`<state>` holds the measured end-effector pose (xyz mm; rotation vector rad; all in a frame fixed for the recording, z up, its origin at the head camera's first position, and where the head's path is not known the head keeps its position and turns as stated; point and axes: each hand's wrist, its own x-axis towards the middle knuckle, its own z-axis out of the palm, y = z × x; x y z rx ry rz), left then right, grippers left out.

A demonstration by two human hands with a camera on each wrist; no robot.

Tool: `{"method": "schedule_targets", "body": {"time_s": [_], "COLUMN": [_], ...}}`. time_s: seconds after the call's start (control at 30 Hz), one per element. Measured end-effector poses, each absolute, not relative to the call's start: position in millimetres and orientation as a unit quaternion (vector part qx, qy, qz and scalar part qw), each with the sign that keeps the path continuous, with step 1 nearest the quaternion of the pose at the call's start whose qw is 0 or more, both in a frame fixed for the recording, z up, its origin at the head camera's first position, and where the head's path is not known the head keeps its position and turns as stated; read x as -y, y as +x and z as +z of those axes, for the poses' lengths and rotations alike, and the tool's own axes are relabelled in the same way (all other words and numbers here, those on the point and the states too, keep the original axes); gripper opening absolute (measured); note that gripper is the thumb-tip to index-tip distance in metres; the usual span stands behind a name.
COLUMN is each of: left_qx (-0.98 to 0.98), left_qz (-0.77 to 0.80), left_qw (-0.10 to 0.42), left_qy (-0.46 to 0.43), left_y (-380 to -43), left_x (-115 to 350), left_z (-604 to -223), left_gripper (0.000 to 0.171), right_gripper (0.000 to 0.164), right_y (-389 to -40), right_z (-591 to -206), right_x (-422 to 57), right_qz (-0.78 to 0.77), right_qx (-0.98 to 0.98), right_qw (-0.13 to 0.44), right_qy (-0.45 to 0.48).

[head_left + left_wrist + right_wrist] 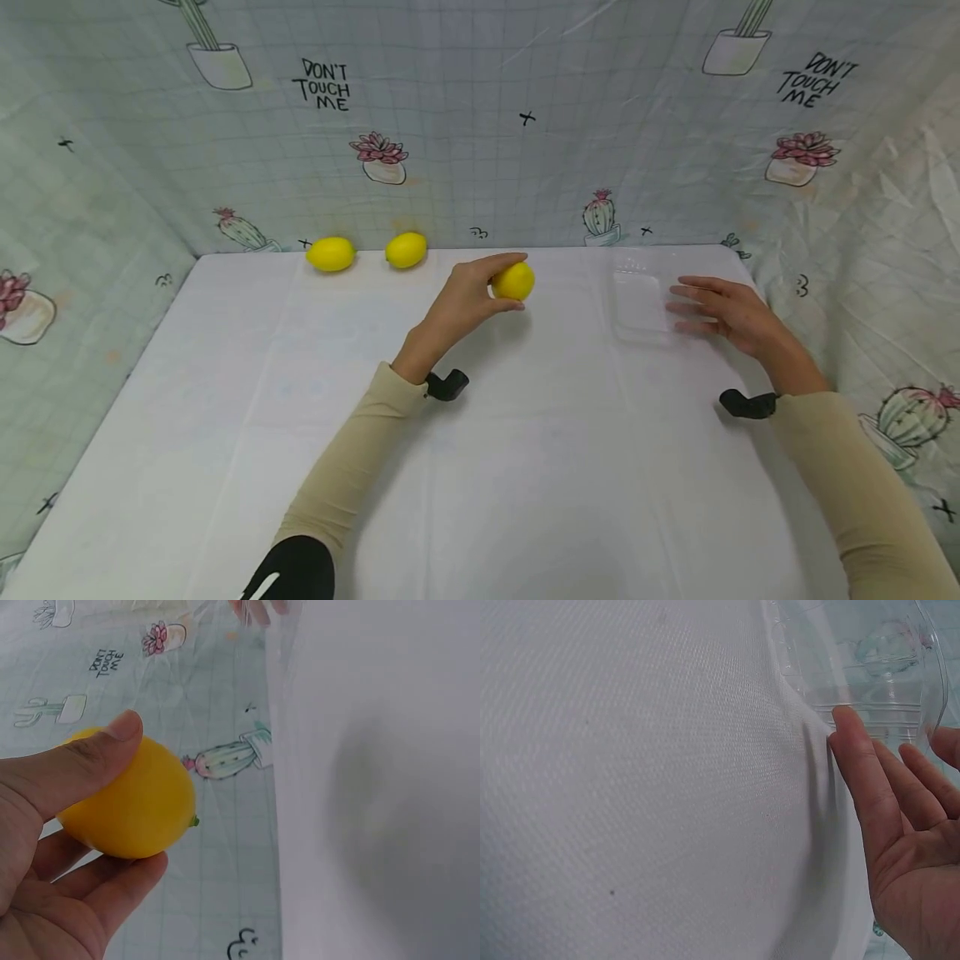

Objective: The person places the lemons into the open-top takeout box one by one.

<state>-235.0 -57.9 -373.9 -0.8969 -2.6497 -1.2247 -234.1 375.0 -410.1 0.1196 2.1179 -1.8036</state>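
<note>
Between thumb and fingers, my left hand (468, 292) grips a yellow lemon (513, 282) above the middle of the table. The left wrist view shows this lemon (139, 799) up close, its small green stem end pointing away from the palm. At the right, my right hand (723, 312) has its fingers loosely extended at the side of a clear plastic container (637, 296). Seen from the right wrist, the fingertips (847, 720) lie by the edge of that container (877, 660); whether they touch it I cannot tell.
Two more lemons, a left one (331, 254) and a right one (407, 250), lie at the back edge of the white-covered table (525, 467). A printed cloth (465, 125) hangs behind and along both sides.
</note>
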Motion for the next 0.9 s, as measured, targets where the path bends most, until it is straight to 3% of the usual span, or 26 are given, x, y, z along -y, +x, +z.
{"method": "schedule_targets", "body": {"time_s": [0.9], "left_qx": [0.850], "left_qz": [-0.403], "left_qw": [0.034], "left_qy": [-0.338], "left_y": [-243.5], "left_x": [-25.3], "left_z": [-369.6], "left_gripper": [0.069], "right_gripper": [0.067], "right_y": [-235.4], "right_z": [-414.8], "right_x": [-379.1], "right_qz": [-0.672], "right_qx": [-0.720], "right_qw": [0.172], "right_qy": [0.036]}}
